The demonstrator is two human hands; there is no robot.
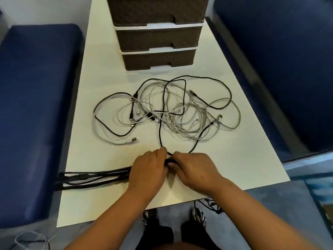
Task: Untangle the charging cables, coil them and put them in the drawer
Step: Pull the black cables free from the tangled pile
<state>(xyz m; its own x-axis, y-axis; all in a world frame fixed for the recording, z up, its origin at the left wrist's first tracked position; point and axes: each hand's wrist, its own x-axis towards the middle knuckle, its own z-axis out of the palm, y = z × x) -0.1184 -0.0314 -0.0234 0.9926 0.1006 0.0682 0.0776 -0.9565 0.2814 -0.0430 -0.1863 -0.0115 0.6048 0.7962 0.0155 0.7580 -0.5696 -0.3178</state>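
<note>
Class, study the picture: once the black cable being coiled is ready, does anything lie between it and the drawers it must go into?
Yes. Between the black cable gripped by the left hand and right hand and the drawer unit lies the tangled pile of cables on the table. All three visible drawers look closed, and the black cable runs into the pile.

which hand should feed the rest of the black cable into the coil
Right, probably. The right hand sits by the loose black cable running up into the tangle, while the left hand holds the folded black bundle stretching leftward.
</note>
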